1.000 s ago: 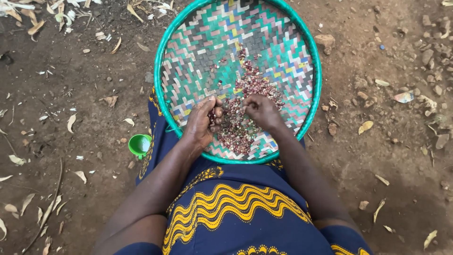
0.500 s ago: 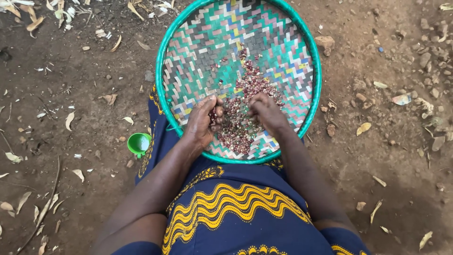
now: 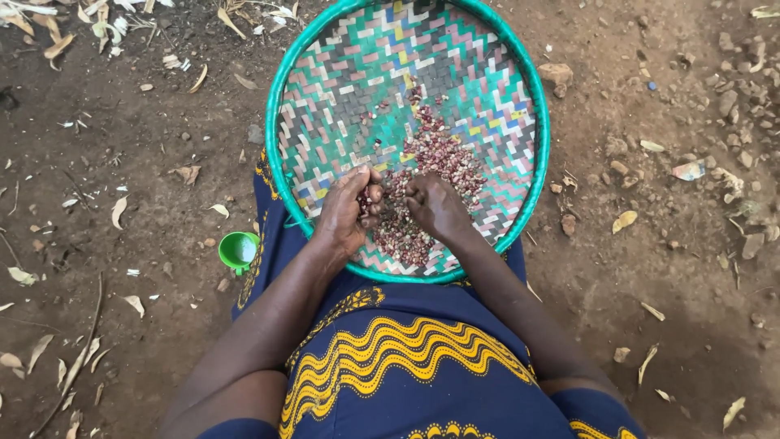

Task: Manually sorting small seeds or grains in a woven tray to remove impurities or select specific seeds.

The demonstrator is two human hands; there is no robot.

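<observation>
One round woven tray with a green rim. One heap of speckled beans, too many to count. Two hands: left hand, right hand. One small green cup. One blue and yellow wrap.

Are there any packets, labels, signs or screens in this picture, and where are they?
No labels, signs or screens show.
Scrap: a small crumpled pale piece, maybe a wrapper, on the dirt to the right of the woven tray; too small to tell for sure.
Small cup: round, bright green, on the ground beside the person's left forearm; plain, no label seen.
</observation>
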